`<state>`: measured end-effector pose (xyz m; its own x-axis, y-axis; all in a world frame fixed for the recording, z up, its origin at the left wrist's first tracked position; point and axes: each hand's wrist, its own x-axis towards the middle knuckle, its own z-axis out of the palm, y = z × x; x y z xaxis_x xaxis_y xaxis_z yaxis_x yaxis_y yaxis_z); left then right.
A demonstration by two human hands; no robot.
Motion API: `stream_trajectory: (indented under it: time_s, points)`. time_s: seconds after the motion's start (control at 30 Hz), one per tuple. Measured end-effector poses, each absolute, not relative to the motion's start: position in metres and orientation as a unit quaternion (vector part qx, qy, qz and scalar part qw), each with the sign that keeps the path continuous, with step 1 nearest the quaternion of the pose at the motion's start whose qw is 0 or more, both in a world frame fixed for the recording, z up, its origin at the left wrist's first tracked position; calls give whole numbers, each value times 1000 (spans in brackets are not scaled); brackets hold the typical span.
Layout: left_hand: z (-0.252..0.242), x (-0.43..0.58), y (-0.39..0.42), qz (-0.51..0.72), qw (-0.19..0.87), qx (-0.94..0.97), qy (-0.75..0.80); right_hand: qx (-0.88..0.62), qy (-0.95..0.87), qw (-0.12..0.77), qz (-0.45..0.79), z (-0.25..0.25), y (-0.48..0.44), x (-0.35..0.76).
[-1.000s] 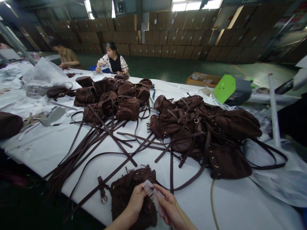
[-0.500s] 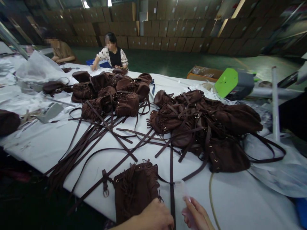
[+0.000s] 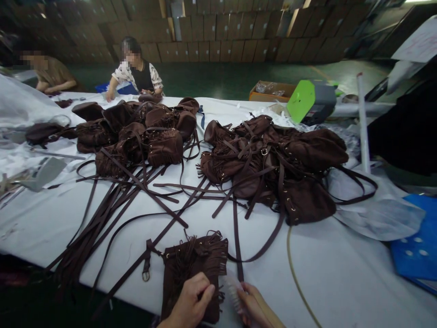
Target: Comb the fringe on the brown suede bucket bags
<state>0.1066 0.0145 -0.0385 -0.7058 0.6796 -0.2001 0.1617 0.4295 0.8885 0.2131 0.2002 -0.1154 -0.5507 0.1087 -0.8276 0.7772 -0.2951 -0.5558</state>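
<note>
Left hand (image 3: 191, 304) lay on the near end of the fringed bag (image 3: 194, 262), fingers bent, pressing it flat on the white table (image 3: 341, 282), not closed round anything. Right hand (image 3: 256, 309) gripped a brush (image 3: 235, 291), blurred, bristles just beside the bag's right edge. The bag's buckled strap (image 3: 147, 260) ran off its left side. Loose straps (image 3: 170, 211) lay just beyond the bag, a pile of bags (image 3: 136, 132) sat well beyond it to the left, a bigger pile (image 3: 273, 159) beyond to the right, and a blue folder (image 3: 414, 246) far to its right.
</note>
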Motion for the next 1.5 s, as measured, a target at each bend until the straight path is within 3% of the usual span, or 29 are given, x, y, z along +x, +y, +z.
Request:
stream_trajectory:
  time_s: [0.23, 0.5, 0.77, 0.9, 1.03, 1.2, 1.4, 1.5]
  points:
    - [-48, 101, 17, 450, 242, 91, 855, 378, 483, 177, -770, -117, 189, 203]
    - [-58, 79, 37, 345, 318, 187, 863, 410, 465, 125, -775, -121, 182, 209]
    - [-63, 81, 54, 329, 366, 218, 843, 347, 382, 78, -853, -109, 167, 155]
    - [-41, 73, 42, 393, 422, 250, 778, 311, 284, 136, -897, -83, 179, 156]
    - [-39, 69, 44, 466, 403, 246, 748, 240, 268, 182, -915, -55, 193, 160]
    - [-70, 69, 78, 328, 371, 219, 841, 230, 363, 193, -882, -34, 190, 156]
    - [-83, 35, 49, 286, 323, 77, 899, 210, 371, 305, -852, 16, 231, 193]
    - [-73, 22, 35, 338, 295, 59, 892, 305, 470, 234, -795, 14, 270, 199]
